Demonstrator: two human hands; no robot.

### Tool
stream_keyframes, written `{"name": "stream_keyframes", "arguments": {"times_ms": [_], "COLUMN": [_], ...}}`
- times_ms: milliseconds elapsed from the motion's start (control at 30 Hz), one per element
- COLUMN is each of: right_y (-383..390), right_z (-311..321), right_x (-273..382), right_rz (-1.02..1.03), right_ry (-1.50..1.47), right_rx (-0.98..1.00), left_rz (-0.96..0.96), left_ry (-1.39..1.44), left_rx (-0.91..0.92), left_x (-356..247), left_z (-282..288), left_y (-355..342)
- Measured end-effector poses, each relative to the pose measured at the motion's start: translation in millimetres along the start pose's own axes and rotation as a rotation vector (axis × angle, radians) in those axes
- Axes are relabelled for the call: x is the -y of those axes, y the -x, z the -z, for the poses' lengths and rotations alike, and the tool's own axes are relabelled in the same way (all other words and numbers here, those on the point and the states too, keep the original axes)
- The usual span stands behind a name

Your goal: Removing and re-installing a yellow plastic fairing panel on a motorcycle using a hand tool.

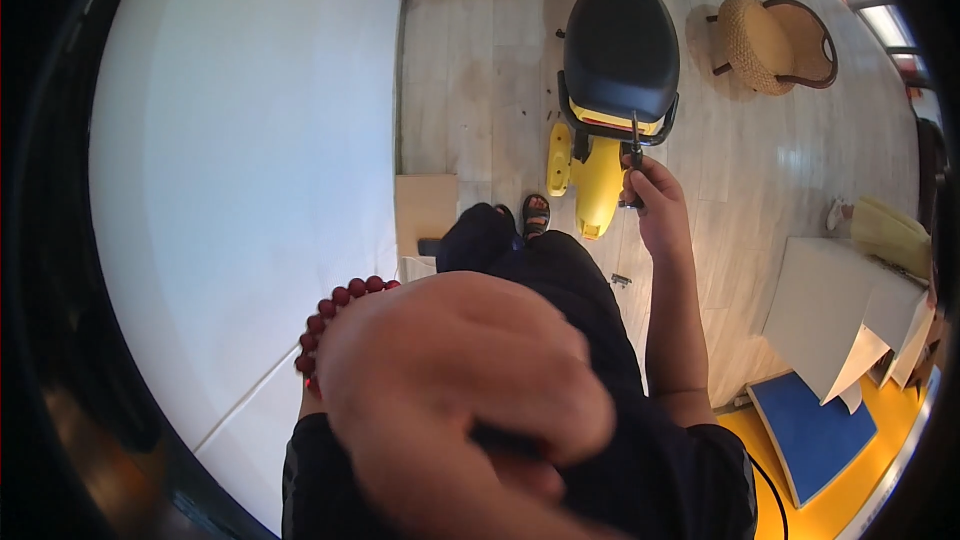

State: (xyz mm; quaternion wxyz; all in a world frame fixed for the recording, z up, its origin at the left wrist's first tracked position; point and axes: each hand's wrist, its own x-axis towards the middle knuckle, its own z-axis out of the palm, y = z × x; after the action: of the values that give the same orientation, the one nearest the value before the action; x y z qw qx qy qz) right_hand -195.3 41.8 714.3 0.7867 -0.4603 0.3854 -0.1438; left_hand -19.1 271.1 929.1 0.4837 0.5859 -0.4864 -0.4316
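Left hand [450, 360] was right up by the camera, blurry, fingers curled; couldn't tell if it held anything. One red bead bracelet [313, 325] next to it. Right hand [657, 198] gripped one screwdriver [636, 148], tip by the back of one black seat [620, 50]. Two sandals [537, 218] on the floor [500, 90], one wicker chair [748, 45] farthest.

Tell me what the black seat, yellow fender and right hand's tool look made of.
Black seat: probably vinyl or imitation leather, low sheen, judging by its smooth cover. Yellow fender: likely moulded plastic, glossy, given its smooth curve. Tool: thin straight shaft, probably metal; dark handle, material unclear; finish too small to judge.
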Motion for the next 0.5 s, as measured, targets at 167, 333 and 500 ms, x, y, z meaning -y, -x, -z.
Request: {"name": "stream_keyframes", "arguments": {"times_ms": [167, 333, 500], "right_y": [-14, -40, -55], "right_z": [-11, -21, -47], "right_x": [0, -2, 8], "right_rz": [-0.014, -0.005, 0.006], "right_ry": [-0.005, -0.010, -0.116], "right_rx": [-0.006, -0.056, -0.173], "left_rz": [0.754, 0.605, 0.399], "left_ry": [-0.489, -0.432, -0.345], "left_rx": [-0.052, 0.033, 0.128], "left_x": [-46, -29, -13], "left_z": [4, 43, 89], "left_y": [4, -25, -61]}}
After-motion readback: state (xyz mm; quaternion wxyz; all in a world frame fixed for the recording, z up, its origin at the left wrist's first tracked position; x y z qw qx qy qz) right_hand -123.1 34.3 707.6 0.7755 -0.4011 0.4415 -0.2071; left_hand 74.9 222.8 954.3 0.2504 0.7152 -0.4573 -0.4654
